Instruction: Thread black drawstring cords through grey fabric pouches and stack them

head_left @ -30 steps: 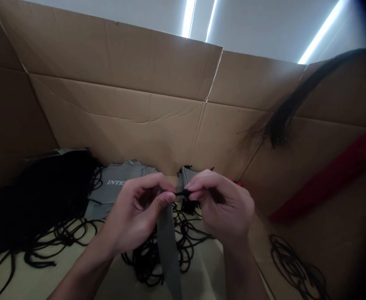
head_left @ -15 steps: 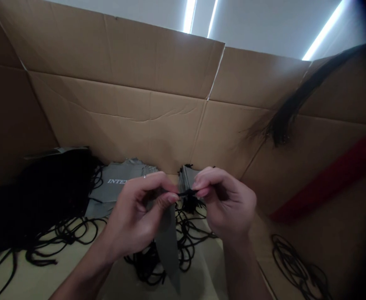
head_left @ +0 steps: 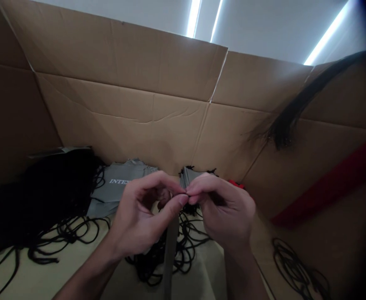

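My left hand and my right hand meet fingertip to fingertip above the table, both pinched closed. Between the fingertips they hold a black cord end, now almost hidden. A grey bag hangs edge-on below the hands. Loose black cords lie on the table under it.
Cardboard walls enclose the work area on three sides. A stack of grey printed bags lies at the back, a second upright stack beside it. A black cord heap fills the left, more cord lies right. Dark hair hangs at upper right.
The fingertips have closed together, hiding the short black cord piece that showed between them. The hanging grey bag has turned more edge-on. The view shifted slightly.
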A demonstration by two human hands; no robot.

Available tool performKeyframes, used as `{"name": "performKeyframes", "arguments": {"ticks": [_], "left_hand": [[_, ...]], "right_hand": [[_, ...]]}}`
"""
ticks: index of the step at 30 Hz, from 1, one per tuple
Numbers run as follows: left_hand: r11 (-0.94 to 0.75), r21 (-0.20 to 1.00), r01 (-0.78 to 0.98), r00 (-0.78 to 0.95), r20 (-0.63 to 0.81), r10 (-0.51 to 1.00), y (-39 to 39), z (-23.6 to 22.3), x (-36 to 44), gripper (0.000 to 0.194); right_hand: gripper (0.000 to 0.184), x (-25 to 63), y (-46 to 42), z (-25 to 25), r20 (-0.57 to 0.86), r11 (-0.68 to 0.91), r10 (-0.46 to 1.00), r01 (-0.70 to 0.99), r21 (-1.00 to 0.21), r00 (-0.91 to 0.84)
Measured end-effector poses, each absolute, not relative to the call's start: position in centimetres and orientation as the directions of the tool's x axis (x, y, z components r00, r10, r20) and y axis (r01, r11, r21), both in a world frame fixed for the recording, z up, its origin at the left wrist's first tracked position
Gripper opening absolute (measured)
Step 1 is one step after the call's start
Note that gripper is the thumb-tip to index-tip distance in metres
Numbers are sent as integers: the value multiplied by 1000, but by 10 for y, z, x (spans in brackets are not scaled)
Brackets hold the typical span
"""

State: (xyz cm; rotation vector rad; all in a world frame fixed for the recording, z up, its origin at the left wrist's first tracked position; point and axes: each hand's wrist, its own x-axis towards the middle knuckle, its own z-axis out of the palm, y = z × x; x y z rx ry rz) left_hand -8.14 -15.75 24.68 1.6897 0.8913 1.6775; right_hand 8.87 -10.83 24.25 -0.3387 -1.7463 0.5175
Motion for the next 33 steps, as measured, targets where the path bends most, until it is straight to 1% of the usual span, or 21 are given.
{"name": "performKeyframes", "arguments": {"ticks": [5, 12, 20, 22, 25, 27, 29, 30, 32, 33], "left_hand": [[-635, 773, -2, 7, 635, 773, -157, 245, -82, 12], [-607, 777, -165, 10, 617, 787, -154, 241, -81, 18], [-490, 815, -309, 52, 529, 847, -148, 242, -84, 19], [-447, 831, -331, 68, 494, 867, -147, 243, -86, 18], [-399, 842, -363, 76, 454, 888, -144, 244, -91, 12], [-382, 833, -400, 59, 439, 896, -141, 243, -94, 13], [-381, 813, -440, 42, 442, 896, -138, 241, -97, 13], [-388, 802, -455, 35, 451, 892, -137, 240, -98, 13], [-410, 788, -460, 18, 470, 883, -135, 237, -100, 14], [-420, 787, -453, 9, 474, 880, -134, 236, -101, 15]], "right_hand": [[20, 84, -112, 241, 821, 845, 489, -77, -530, -295], [19, 75, -117, 235, 767, 751, 557, -201, -629, -319], [23, 66, -110, 231, 693, 586, 648, -374, -718, -315], [22, 69, -108, 234, 661, 545, 668, -379, -748, -343], [18, 82, -105, 241, 604, 518, 702, -312, -796, -377], [28, 95, -101, 246, 554, 518, 700, -214, -828, -450], [40, 108, -98, 250, 448, 541, 674, -20, -841, -587], [38, 114, -97, 252, 372, 554, 671, 100, -827, -642], [21, 121, -95, 255, 243, 551, 700, 292, -782, -671], [11, 124, -96, 257, 203, 533, 723, 347, -772, -660]]}}
